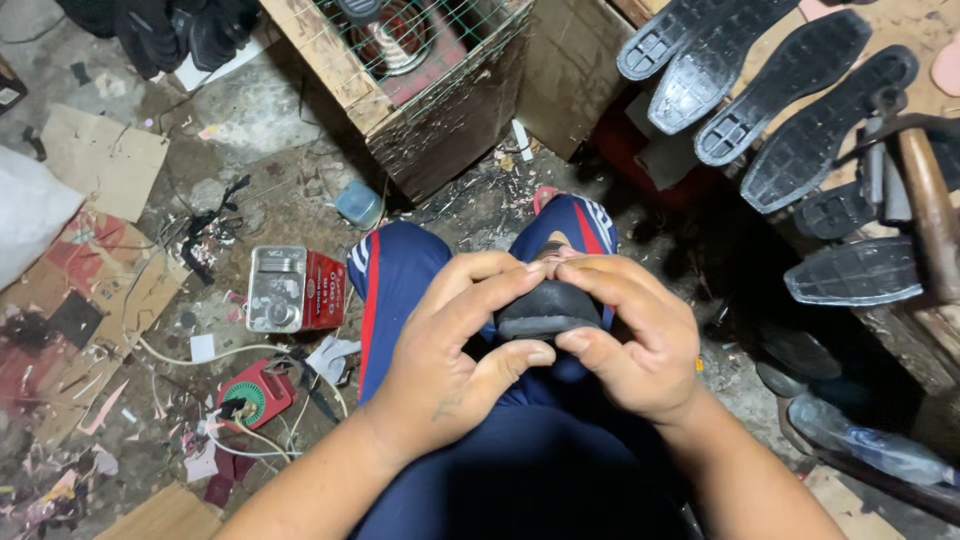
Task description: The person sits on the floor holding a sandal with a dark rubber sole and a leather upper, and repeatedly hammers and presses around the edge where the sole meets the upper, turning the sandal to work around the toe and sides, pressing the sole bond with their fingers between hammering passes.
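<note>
Both my hands grip a black rubber shoe sole (548, 310) above my lap, held end-on toward me. My left hand (450, 350) wraps its left side, with fingers curled over the top edge and the thumb under it. My right hand (640, 340) closes on the right side in the same way. My legs in dark blue trousers with red and white stripes (400, 270) are under the hands.
Several black soles (800, 110) lie tread-up on a bench at the upper right. A wooden crate with wire mesh (420, 80) stands ahead. On the littered floor at the left are a metal can (280, 288), a red device with cable (255, 392) and cardboard scraps (100, 160).
</note>
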Demonstrator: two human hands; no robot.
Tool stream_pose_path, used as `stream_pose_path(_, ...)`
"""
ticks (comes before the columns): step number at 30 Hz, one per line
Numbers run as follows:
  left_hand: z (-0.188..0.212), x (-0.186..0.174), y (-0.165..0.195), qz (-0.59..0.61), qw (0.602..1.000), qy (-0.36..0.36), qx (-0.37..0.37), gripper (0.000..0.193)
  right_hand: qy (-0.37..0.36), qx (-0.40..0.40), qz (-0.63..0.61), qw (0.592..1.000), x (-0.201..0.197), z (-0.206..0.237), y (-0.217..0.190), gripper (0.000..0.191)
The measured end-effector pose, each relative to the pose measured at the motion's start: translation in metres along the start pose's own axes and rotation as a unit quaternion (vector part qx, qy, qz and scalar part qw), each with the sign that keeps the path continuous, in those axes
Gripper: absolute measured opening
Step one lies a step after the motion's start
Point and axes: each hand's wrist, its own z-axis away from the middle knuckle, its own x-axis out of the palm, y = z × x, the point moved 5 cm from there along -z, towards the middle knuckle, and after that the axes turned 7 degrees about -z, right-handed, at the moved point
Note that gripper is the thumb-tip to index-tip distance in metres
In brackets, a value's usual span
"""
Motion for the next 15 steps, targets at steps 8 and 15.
stream_pose_path(8, -0.003, 0.037, -0.009, 0.147, 0.986, -0.033, -0.069, 0.085, 0.005, 0.015, -0.068, 0.998, -0.026, 0.012, -0.004, 0.046)
stream_pose_path(15, 0.008, 0.039, -0.032, -0.054, 0.992, -0.1, -0.054, 0.143, 0.234, 0.096, -0.593, 0.765, -0.04, 0.013, 0.029, 0.045)
